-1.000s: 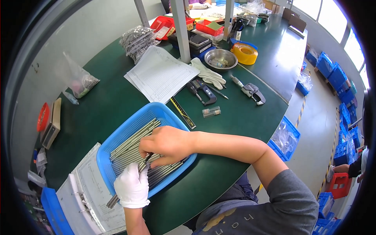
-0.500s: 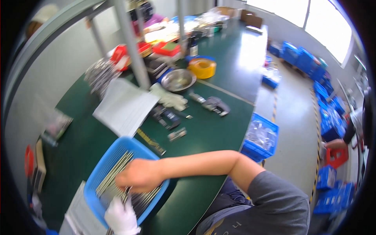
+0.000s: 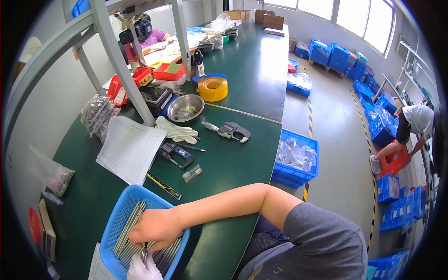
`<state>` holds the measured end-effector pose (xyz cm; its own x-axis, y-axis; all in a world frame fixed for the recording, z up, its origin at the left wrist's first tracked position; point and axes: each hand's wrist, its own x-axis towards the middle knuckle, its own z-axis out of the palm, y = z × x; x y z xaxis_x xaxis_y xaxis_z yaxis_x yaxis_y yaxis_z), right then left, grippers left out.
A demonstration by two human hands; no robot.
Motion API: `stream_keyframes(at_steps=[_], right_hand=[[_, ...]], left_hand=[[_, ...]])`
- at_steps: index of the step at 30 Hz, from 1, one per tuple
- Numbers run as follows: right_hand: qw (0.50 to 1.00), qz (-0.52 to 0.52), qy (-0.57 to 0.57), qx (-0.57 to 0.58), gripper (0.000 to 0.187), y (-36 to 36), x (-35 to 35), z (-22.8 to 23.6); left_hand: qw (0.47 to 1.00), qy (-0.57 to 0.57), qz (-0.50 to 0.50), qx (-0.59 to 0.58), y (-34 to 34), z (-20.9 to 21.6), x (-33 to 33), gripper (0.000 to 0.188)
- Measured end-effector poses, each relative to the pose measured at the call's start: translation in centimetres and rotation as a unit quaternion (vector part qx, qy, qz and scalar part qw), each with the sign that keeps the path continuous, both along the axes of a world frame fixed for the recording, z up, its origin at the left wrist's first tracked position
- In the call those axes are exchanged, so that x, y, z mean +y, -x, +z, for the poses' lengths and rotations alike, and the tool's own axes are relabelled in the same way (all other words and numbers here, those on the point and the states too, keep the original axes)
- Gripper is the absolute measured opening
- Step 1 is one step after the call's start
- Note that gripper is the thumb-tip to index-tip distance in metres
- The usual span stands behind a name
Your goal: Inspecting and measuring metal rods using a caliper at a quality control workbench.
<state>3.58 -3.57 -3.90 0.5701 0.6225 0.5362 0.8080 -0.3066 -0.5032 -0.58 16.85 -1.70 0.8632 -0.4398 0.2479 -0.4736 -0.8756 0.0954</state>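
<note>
Right hand [image 3: 156, 228] reaches across into the blue tray [image 3: 122, 205] at seven o'clock on the green bench [image 3: 233, 158], fingers curled down on the metal rods [image 3: 127, 228], grip narrow on them. Gloved left hand [image 3: 142, 269] sits at six o'clock of it, grip state impossible to tell. Paper sheet [image 3: 128, 147] lies at twelve o'clock of the tray.

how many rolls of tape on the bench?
1: a yellow roll of tape beside the round steel bowl on the green bench. Clutter behind may hide others.
</note>
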Motion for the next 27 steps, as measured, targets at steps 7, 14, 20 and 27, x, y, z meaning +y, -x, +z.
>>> stream_keyframes(at_steps=[7, 14, 20, 27], right_hand=[[1.0, -0.013, -0.01, 0.01, 0.02, 0.5, 0.1, 0.3], [0.999, 0.0, -0.021, 0.027, 0.022, 0.4, 0.4, 0.3], [0.999, -0.032, 0.032, -0.021, 0.018, 0.2, -1.1, 0.6], [0.999, -0.014, 0.028, -0.042, 0.019, 0.2, -0.6, 1.1]], left_hand=[[1.0, 0.016, -0.012, -0.01, 0.1, -0.3, 0.2, 0.035], [0.997, 0.068, 0.0, -0.022, 0.3, -0.4, -0.1, 0.022], [0.998, 0.052, -0.026, -0.013, -0.5, -0.2, -0.9, 0.024], [0.999, 0.045, -0.021, 0.002, 0.1, 0.1, 0.1, 0.02]])
